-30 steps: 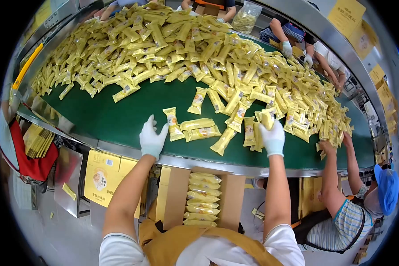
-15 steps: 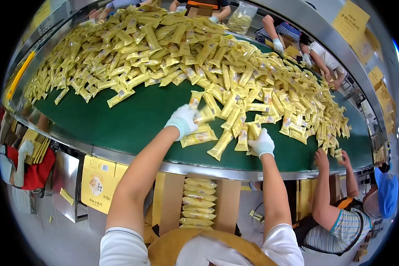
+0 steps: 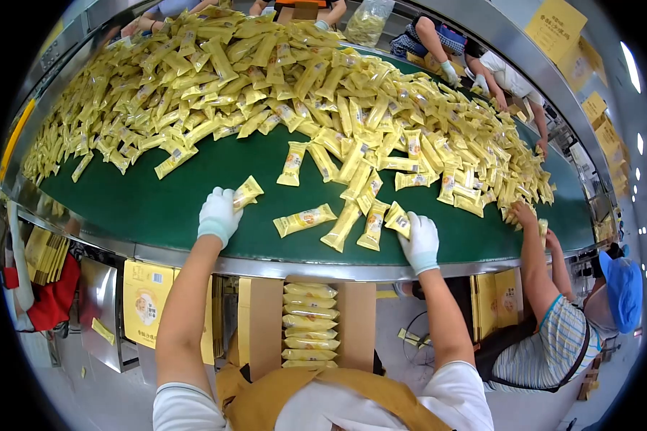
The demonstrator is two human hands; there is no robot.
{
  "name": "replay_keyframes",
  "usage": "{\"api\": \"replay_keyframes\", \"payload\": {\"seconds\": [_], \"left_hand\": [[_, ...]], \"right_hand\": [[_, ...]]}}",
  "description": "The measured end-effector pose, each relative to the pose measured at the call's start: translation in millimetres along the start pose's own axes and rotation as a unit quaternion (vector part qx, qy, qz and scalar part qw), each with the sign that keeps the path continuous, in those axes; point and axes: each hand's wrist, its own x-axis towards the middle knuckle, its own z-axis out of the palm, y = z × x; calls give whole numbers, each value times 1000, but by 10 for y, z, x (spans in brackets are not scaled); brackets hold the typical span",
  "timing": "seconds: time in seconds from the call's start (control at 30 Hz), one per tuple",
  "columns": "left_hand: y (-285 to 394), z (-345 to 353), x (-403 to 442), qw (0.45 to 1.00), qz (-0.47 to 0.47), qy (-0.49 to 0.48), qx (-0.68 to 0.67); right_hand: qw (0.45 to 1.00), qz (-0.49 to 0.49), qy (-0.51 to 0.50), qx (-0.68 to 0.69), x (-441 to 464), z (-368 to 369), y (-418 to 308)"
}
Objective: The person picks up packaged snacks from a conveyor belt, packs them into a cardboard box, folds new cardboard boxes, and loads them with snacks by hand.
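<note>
My left hand (image 3: 220, 217), in a white glove, grips a yellow snack packet (image 3: 249, 192) by its end, just above the green conveyor belt (image 3: 172, 208). Farther right, my right hand (image 3: 420, 241), also gloved, is closed on another wrapped snack packet (image 3: 397, 220). Between the two hands lie several loose packets, one of them flat on its side (image 3: 304, 220). Below the belt's edge, in front of my body, an open carton (image 3: 266, 323) holds a column of stacked packets (image 3: 309, 323).
A large heap of yellow packets (image 3: 266, 79) covers the far side of the belt. A metal rim (image 3: 295, 269) edges it. At right, a co-worker in a blue cap (image 3: 620, 291) handles packets; others work across the belt. Yellow cartons (image 3: 147, 302) stand below left.
My left hand has moved left, away from the loose packets, with a packet in it. My right hand has shifted slightly, drawing its packet into clearer view. The whole view has shifted a little.
</note>
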Motion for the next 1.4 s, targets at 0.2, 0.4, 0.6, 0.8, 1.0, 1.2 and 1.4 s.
{"api": "replay_keyframes", "payload": {"seconds": [0.2,0.4,0.6,0.8,1.0,1.2,1.4], "left_hand": [[102,121,-335,995,73,71,-6],[108,193,-634,980,126,103,114],[204,-51,-644,997,63,-11,44],[68,-256,-512,994,48,-94,-29],[-88,-238,-534,986,98,-109,-78],[-141,-380,-825,954,171,-7,-245],[535,-657,-1655,853,399,85,-324]], "right_hand": [[997,-43,33,-53,-236,-114,-245],[990,-32,-119,-68,-107,-211,-17],[987,33,-147,-51,-298,-172,-100],[951,74,8,300,-482,-864,-647],[912,-299,-211,183,-730,-1678,-1845],[856,-396,-320,90,-1338,-852,-2332],[877,-374,-292,83,-1457,-921,-2437]]}}
